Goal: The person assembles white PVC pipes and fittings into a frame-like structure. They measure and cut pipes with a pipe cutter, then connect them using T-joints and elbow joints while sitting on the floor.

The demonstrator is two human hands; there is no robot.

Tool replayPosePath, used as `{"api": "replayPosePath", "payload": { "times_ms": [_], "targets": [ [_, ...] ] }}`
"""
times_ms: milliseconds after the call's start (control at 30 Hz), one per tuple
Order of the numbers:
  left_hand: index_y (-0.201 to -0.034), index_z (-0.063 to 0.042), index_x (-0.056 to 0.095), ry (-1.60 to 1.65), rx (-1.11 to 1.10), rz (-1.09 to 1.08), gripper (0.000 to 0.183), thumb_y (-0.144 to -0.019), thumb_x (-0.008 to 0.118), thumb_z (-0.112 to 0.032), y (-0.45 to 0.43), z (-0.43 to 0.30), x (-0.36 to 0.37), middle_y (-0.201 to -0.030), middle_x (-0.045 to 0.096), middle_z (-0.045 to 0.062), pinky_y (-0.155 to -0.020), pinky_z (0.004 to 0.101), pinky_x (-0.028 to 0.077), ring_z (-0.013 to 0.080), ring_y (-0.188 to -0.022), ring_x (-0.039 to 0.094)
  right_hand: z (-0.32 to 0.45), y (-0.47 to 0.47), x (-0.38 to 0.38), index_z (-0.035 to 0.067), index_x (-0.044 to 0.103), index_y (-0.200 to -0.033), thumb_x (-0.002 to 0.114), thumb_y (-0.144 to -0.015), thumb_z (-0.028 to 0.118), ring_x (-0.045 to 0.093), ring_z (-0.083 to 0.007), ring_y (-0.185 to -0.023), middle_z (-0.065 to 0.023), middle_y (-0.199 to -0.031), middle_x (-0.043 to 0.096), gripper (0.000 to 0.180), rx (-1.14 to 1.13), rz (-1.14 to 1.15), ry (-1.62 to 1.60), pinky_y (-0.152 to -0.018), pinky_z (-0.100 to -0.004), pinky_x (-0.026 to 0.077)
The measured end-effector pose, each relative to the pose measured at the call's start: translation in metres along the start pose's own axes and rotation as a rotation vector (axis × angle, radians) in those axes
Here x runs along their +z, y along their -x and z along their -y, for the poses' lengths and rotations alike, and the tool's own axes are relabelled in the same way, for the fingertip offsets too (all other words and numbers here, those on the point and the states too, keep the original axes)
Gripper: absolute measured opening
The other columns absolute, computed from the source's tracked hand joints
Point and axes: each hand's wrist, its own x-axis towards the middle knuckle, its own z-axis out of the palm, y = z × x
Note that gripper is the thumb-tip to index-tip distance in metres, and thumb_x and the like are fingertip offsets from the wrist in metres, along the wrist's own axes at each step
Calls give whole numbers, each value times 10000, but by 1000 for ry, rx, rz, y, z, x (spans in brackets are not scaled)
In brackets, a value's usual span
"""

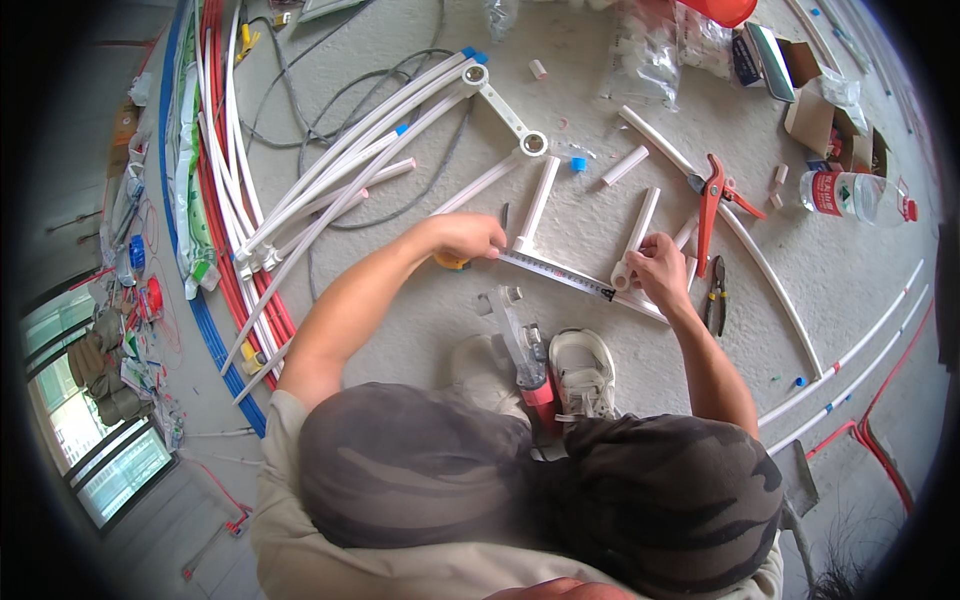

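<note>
My left hand (pixel 471 235) pinches the drawn-out blade of a tape measure (pixel 559 271), whose yellow case (pixel 452 262) lies beneath that hand. The blade runs along a white plastic pipe assembly on the floor, and its black end hook sits near a white elbow fitting (pixel 620 274). My right hand (pixel 658 264) grips the assembly beside this fitting, the fingertips partly hidden. A short pipe (pixel 538 202) stands off the assembly's left part and another (pixel 643 219) off its right. Between my shoes (pixel 583 371) is a pipe fusion welder (pixel 525 352) with a red part.
Orange-handled pipe cutters (pixel 710 214) and pliers (pixel 717 296) lie to the right, near a curved pipe (pixel 776 289). A plastic bottle (pixel 855 198) and open cartons (pixel 814 120) are farther right. Long white pipes (pixel 360 142), a white bracket (pixel 504 111) and grey cable occupy the left and top.
</note>
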Motion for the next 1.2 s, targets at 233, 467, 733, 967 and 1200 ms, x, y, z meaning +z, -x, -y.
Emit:
{"api": "replayPosePath", "payload": {
  "times_ms": [233, 467, 733, 967, 1200],
  "targets": [
    [-951, 18, 676, 76, 22, -8, 189, -1022, 679, -158, -3, 6, 3, -738, 610, 82, -718, 398, 468, 195, -714, 549, 2, -2, -1, -38, 615, -1071, 748, -881, 125, 716, -154, -706, -97, -881, 735, 283, 25, 32, 17, -578, -312, 599],
    [-936, 23, 677, 66, 25, -1, 195, -1020, 676, -153, -4, 5, 3, -723, 606, 77, -701, 396, 469, 191, -706, 558, 4, 2, -1, -63, 609, -1044, 755, -885, 118, 672, -137, -641, -100, -836, 705, 282, 28, 16, -32, -548, -311, 554],
    [-936, 20, 679, 65, 19, -11, 190, -1021, 675, -150, -4, 7, 4, -730, 616, 74, -699, 392, 472, 188, -709, 566, 3, 2, 1, -58, 610, -1033, 756, -885, 122, 666, -132, -639, -99, -833, 701, 275, 19, 0, -28, -548, -311, 555],
    [-987, 7, 709, 32, 18, -4, 161, -1010, 687, -150, -3, 1, 1, -775, 659, 89, -727, 404, 489, 215, -747, 606, 2, 1, 1, -56, 624, -1027, 759, -872, 147, 677, -150, -650, -109, -840, 709, 289, 23, -11, -8, -575, -327, 568],
    [-1081, -18, 762, 19, 9, 6, 174, -999, 703, -160, -4, 11, 2, -840, 730, 121, -748, 416, 517, 243, -785, 674, -11, -8, 3, -28, 629, -984, 771, -792, 241, 722, -264, -813, -173, -872, 724, 359, 53, -53, 137, -786, -399, 592]
  ]
}}
